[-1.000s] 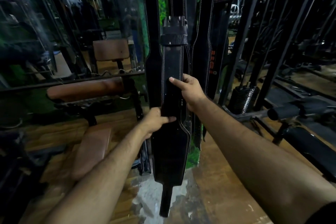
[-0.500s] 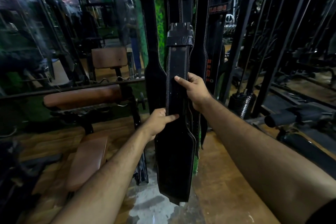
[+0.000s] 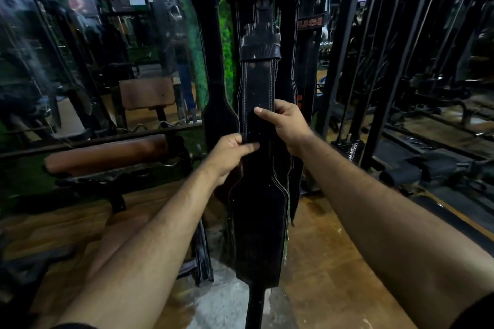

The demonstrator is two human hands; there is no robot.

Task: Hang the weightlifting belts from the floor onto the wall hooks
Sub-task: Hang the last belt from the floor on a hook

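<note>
From my feed I can read only one piece of lettering: red capitals "USI" on a black belt (image 3: 310, 23) hanging at the right of the row, its start cut off by the belt in front. Lower on that same belt I see more red marks, too hidden to read. The posters (image 3: 125, 0) in the left background are too blurred.

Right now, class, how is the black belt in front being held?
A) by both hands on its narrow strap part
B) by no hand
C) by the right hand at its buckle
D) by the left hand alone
A: the left hand and the right hand both grip the narrow strap part of the black belt, below its buckle end.
</note>
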